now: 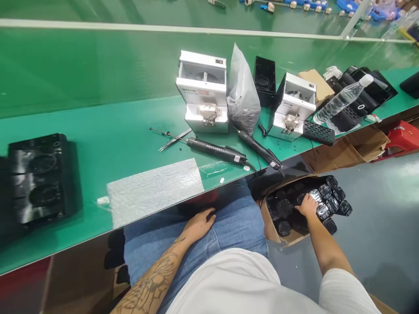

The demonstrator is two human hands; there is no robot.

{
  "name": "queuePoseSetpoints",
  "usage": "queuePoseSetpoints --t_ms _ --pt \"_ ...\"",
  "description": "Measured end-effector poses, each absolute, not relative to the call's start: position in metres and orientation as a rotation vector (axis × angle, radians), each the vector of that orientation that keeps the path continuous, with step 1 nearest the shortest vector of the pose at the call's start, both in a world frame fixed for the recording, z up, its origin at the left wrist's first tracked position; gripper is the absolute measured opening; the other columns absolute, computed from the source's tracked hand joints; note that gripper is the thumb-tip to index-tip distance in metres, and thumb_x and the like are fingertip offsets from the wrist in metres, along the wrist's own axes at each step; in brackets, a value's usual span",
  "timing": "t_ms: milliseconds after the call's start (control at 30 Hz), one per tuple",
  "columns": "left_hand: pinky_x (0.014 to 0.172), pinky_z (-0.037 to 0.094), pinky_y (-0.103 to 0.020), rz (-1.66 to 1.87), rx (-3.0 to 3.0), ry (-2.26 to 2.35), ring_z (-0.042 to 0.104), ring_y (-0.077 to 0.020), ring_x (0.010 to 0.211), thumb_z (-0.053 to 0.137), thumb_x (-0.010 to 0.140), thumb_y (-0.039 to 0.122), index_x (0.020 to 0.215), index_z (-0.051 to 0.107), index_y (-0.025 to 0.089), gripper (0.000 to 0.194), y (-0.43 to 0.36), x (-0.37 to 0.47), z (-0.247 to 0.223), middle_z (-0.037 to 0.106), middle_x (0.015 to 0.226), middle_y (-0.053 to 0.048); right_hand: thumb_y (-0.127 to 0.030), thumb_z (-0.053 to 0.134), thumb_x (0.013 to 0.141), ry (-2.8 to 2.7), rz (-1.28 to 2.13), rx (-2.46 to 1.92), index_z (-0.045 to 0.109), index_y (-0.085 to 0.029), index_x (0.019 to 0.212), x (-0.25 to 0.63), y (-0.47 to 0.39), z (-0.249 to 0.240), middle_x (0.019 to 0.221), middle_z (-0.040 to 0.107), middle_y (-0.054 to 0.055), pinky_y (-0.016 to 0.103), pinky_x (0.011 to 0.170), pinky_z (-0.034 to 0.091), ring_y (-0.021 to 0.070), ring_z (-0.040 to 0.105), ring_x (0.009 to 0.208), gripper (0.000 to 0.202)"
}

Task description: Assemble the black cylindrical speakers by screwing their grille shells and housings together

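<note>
From the head view, the right hand (307,205) reaches into the brown cardboard box (271,226) of glossy black plastic parts (327,192) beside the green workbench (98,144), fingers seemingly closing on one, while the left hand (199,224) rests open, flat on the blue-jeaned thigh (235,222).

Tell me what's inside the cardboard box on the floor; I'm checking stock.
The cardboard box holds black plastic parts, some film-wrapped; the right hand rests on them. Lower layers are hidden.

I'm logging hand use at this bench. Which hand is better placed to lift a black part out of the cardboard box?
Right. The right hand is already down in the box, on the black parts. The left hand rests flat on the thigh, away from the box.
</note>
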State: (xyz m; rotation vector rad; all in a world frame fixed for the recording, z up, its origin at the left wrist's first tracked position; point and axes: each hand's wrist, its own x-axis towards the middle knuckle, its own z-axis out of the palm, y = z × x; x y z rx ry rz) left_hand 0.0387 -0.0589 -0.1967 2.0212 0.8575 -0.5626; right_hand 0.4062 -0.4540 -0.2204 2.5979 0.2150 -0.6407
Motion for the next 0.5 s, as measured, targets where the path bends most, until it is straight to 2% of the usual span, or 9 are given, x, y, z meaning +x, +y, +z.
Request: queuePoseSetpoints --t_ms 233,400,500 --pt "0.131 0.053 -0.049 -0.600 2.041 0.847 0.070 -0.0360 0.149 0.043 0.098 0.048 0.149 0.073 0.011 0.070 -0.051 0.029 -0.197 0.073 0.156 -0.018 -0.050 0.077 0.108 0.146 -0.626 2.664 0.057 -0.014 0.159 0.398 -0.448 -0.216 0.161 0.050 0.017 0.055 0.131 0.047 0.0325 0.051 0.150 0.065" --pt "0.128 0.056 -0.050 -0.533 2.014 0.893 0.074 -0.0362 0.143 0.044 0.097 0.048 0.140 0.077 0.011 0.066 -0.045 0.016 -0.195 0.077 0.150 -0.018 -0.047 0.076 0.109 0.177 -0.587 2.755 0.059 -0.013 0.156 0.387 -0.433 -0.198 0.158 0.052 0.017 0.054 0.131 0.047 0.0317 0.051 0.150 0.060" --pt "0.126 0.058 -0.046 -0.454 1.984 0.925 0.077 -0.0348 0.137 0.048 0.096 0.047 0.136 0.078 0.012 0.062 -0.047 0.013 -0.191 0.081 0.144 -0.016 -0.039 0.081 0.103 0.184 -0.564 2.815 0.055 -0.009 0.156 0.383 -0.419 -0.174 0.152 0.055 0.020 0.055 0.133 0.041 0.0335 0.052 0.148 0.066"
